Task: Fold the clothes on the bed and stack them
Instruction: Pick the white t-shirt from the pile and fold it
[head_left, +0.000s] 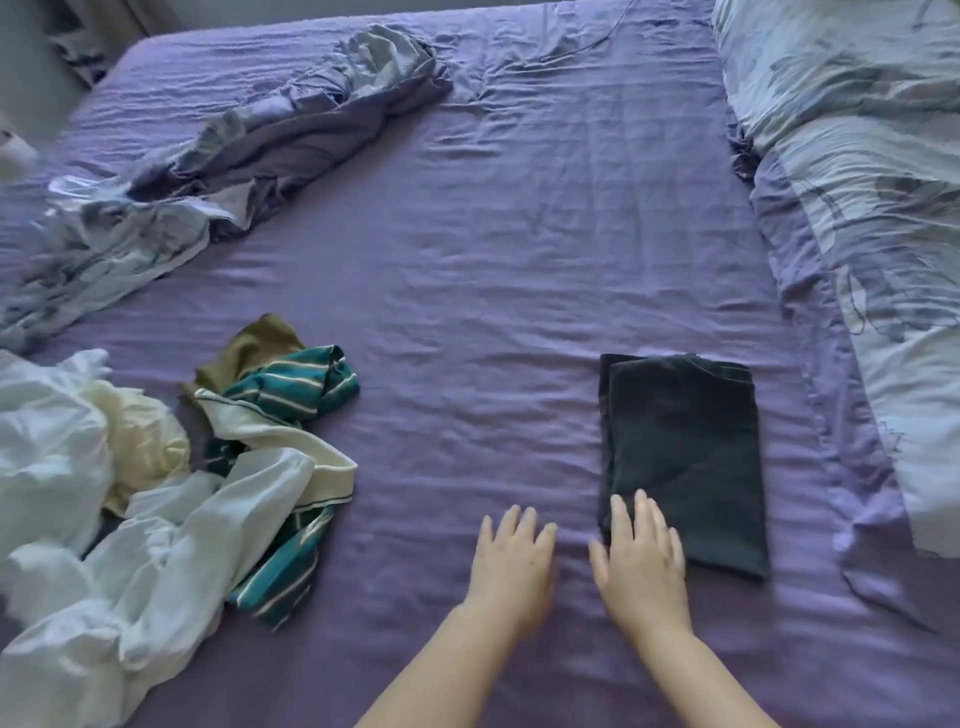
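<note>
A folded dark garment (685, 441) lies flat on the purple bed sheet (493, 260), right of centre. My right hand (641, 556) is open, its straight fingers lying over the garment's near left corner. Just left of it, my left hand (514, 561) is open above the bare sheet and holds nothing. At the left lies a loose pile of unfolded clothes: a teal striped garment (291, 389), an olive piece (254, 343), a cream piece (140, 431) and white garments (171, 551).
A crumpled blue-grey patterned blanket (249, 156) runs diagonally across the far left of the bed. A patterned pillow or duvet (872, 208) fills the right side. A thin cable (582, 47) lies near the far edge.
</note>
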